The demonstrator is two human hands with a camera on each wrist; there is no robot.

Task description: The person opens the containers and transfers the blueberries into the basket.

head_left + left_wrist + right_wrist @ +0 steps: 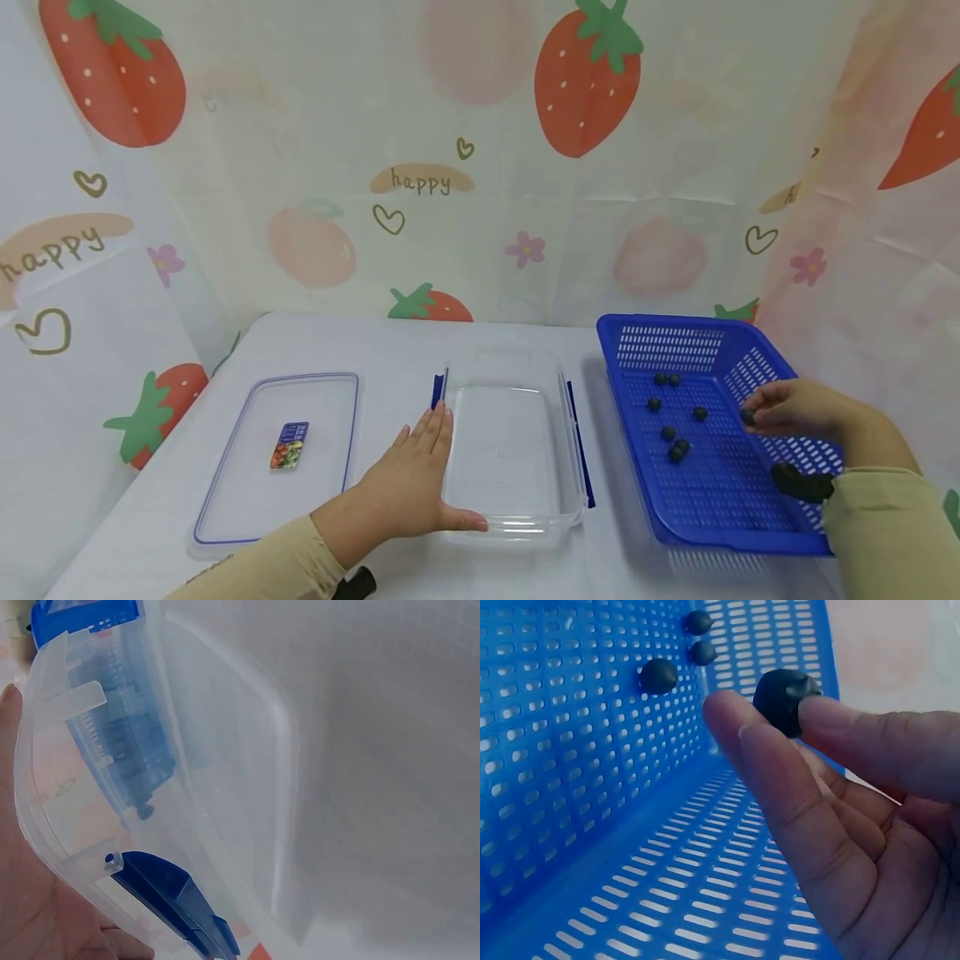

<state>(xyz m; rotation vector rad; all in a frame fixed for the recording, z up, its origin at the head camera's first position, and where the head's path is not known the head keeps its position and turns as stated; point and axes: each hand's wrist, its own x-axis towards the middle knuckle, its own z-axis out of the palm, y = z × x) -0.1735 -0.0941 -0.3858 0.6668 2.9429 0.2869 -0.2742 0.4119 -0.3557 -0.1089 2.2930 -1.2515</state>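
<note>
My right hand [806, 410] pinches a dark, round blueberry [784, 701] between thumb and fingertips, above the right part of a blue perforated basket [738, 521]. Several more blueberries [699, 413] lie scattered on the basket floor. My left hand [412, 479] rests with straight fingers along the left side of a clear plastic container [517, 525], its thumb at the near rim. Nothing shows inside that container. Dark blue side latches [579, 450] hang out from its long sides, and one latch [169, 896] shows close up in the left wrist view.
A clear lid [247, 500] with a blue seal lies flat on the white table [397, 354], left of the container. It bears a small colourful label [289, 446]. Behind the table hangs a strawberry-print cloth [495, 242], which also covers both sides.
</note>
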